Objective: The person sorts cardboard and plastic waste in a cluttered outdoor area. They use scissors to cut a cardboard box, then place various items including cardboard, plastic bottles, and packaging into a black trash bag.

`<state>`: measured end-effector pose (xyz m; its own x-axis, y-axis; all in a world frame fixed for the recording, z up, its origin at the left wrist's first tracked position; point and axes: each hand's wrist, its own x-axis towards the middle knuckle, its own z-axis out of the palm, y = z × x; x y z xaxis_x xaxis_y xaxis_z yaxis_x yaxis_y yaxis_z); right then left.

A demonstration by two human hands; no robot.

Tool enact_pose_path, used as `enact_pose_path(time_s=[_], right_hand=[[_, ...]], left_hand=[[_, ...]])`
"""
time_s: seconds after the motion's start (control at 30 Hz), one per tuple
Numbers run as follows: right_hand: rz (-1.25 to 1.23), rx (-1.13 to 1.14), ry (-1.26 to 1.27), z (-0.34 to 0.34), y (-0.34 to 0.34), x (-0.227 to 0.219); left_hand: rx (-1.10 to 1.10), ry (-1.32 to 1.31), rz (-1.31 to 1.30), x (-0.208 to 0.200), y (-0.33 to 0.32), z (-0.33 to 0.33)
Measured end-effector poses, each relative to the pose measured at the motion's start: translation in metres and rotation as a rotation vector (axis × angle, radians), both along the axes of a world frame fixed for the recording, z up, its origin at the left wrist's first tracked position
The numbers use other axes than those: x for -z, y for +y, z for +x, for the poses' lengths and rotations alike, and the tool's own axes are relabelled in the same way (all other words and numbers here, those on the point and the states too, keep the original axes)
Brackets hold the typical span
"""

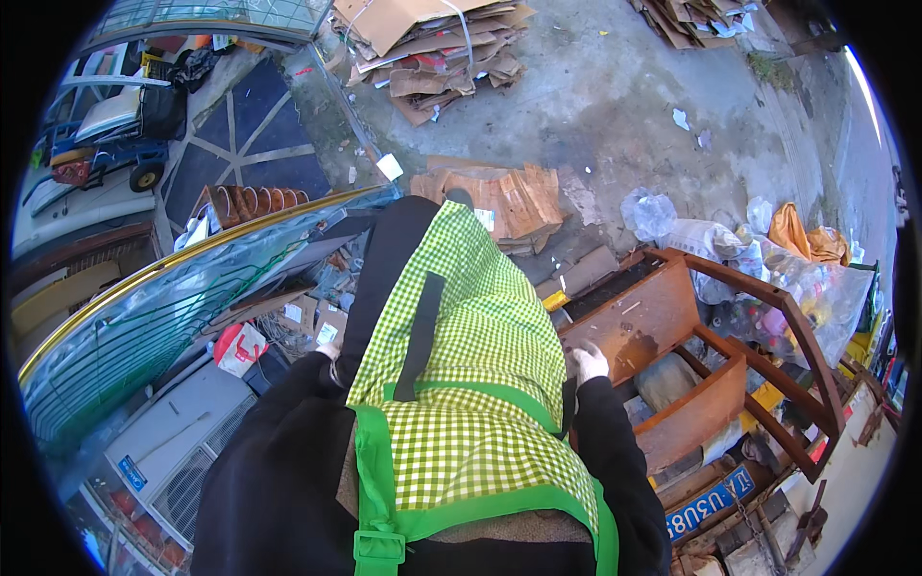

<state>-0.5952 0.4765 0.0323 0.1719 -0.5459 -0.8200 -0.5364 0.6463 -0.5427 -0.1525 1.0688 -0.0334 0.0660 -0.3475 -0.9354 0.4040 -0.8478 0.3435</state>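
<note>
My right hand (588, 364), in a whitish glove, hangs beside my apron, close to a brown wooden furniture frame (639, 322). Its fingers look loosely apart, with nothing seen in them; I cannot tell whether it touches the wood. Of my left hand (330, 353) only a pale sliver shows past the black sleeve, by my thigh, near pieces of cardboard (331, 324) and a tangle of wires. Its fingers are hidden. A green-and-white checked apron (471, 346) with green straps covers my front and one leg; the dark trousers show on the other side.
Flattened cardboard (514, 202) lies ahead, with a tied cardboard stack (432, 43) beyond. Plastic bags (706, 235) sit at the right. A glass panel with a gold edge (192, 254) stands at the left, above a white louvred appliance casing (182, 451). A blue plate (713, 501) lies lower right.
</note>
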Motion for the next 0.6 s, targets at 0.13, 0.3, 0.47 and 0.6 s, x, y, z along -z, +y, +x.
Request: enact_pose_path(time_s=[0.13, 0.3, 0.47, 0.6], right_hand=[[0.133, 0.059, -0.075, 0.042, -0.024, -0.017], [0.067, -0.003, 0.045, 0.072, -0.014, -0.041], [0.247, -0.007, 0.238, 0.09, -0.002, -0.055], [0.294, 0.016, 0.19, 0.115, -0.009, -0.086]], left_hand=[[-0.018, -0.234, 0.148, -0.033, -0.092, 0.027], [0.133, -0.338, 0.347, -0.101, -0.188, 0.075], [0.052, -0.299, 0.338, -0.094, -0.198, 0.102], [0.028, -0.137, 0.351, -0.076, -0.187, 0.118]])
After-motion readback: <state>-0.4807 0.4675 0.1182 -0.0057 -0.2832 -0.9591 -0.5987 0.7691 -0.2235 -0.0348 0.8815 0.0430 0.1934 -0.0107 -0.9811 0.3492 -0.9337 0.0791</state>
